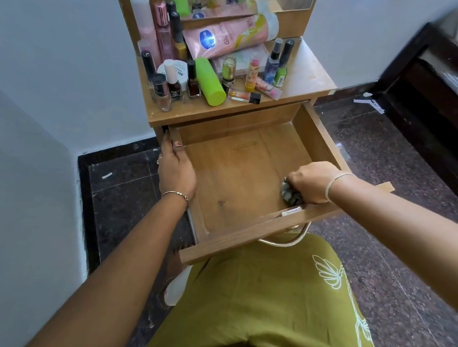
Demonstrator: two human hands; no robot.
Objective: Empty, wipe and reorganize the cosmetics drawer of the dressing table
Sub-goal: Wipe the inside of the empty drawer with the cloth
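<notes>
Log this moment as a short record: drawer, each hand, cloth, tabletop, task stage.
drawer: pulled out; wooden floor bare except for the cloth
left hand: holds the drawer's left wall, near the back
right hand: clutches the cloth against the drawer floor, near the front right corner
cloth: grey, crumpled, partly hidden by the hand
tabletop: crowded with cosmetics, among them a green tube lying down
stage: drawer emptied, wiping in hand, nothing put back yet
</notes>
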